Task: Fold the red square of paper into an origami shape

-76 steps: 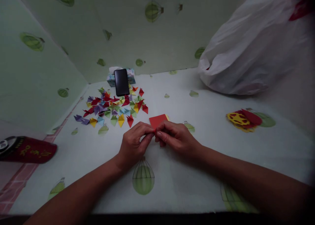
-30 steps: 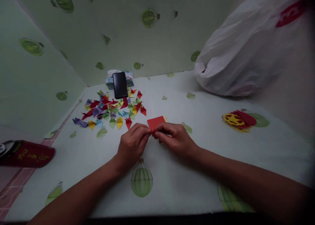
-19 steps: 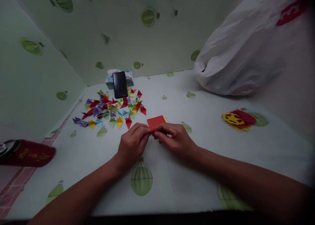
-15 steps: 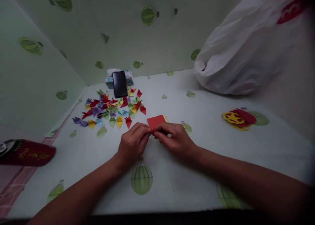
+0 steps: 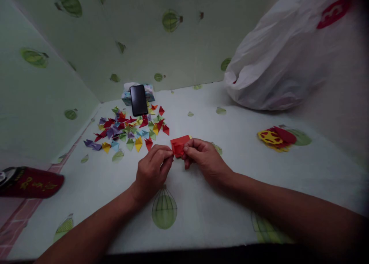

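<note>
Between my two hands is a small red folded paper [image 5: 178,150], pinched at both sides by the fingertips. My left hand [image 5: 154,164] is closed with thumb and forefinger at its left edge. At its right edge, my right hand [image 5: 204,156] pinches with thumb and forefinger. Just behind lies a stack of red paper squares [image 5: 181,138], partly covered by the folded piece, with a yellow edge showing. Further left spreads a heap of small folded paper cranes [image 5: 127,128] in red, purple, yellow, green and blue.
A dark phone [image 5: 138,100] leans on a tissue box [image 5: 150,93] behind the heap. At the left edge lies a red can [image 5: 37,182]. A big white plastic bag [image 5: 268,71] stands at the back right. Red and yellow paper cut-outs [image 5: 275,137] lie in front of it.
My hands have moved slightly apart, and the red folded paper now shows opened wider between them. The whole view has shifted a little.
</note>
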A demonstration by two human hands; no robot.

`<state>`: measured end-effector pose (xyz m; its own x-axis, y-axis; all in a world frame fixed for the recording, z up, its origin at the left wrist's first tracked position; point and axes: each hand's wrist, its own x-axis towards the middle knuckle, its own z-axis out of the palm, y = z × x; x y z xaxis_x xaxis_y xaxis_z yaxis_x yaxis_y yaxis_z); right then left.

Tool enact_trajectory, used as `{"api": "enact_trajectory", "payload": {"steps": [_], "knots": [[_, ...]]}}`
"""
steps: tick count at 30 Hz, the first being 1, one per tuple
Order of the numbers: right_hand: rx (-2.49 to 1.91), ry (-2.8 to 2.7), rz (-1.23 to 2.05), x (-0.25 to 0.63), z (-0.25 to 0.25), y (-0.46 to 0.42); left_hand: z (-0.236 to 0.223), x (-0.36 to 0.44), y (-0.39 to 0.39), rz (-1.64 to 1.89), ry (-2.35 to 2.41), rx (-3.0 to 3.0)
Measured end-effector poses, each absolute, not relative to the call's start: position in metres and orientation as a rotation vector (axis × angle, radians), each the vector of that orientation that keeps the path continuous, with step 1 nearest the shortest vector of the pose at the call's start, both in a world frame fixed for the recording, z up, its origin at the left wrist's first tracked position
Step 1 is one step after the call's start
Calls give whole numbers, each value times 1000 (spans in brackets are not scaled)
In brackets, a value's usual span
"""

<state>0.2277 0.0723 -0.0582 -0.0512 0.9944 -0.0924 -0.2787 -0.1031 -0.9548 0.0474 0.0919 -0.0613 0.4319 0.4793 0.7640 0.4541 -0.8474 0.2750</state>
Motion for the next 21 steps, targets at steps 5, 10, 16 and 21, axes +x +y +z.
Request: {"api": "enact_trajectory", "payload": {"steps": [5, 10, 16, 21], "knots": [[-1087, -912, 1438, 225, -60, 73, -60, 49, 92, 1302, 820, 2760], [-1132, -927, 1399, 223, -65, 73, -59, 51, 91, 1269, 847, 2703], [-1046, -1027, 1342, 226, -65, 73, -56, 51, 90, 1248, 864, 2685], [-1030, -1244, 1265, 230, -61, 72, -56, 50, 90, 1269, 871, 2673]]}}
